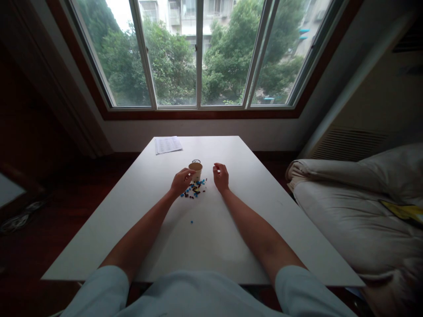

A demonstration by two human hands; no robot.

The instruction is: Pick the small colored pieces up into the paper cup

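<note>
Cup (198,176) is standing by my bent left hand (182,181) and pieces (196,192); my curled right hand (221,177) is facing them; I can't tell either's grip; paper (168,145) is bearing illegible print.

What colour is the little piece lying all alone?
The little piece is blue; see the head view.

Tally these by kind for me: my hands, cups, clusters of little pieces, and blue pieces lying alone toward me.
Left hand and right hand: 2
Cup: 1
Cluster of little pieces: 1 (pieces too small to count reliably)
Lone blue piece: 1
Total: 5
</note>
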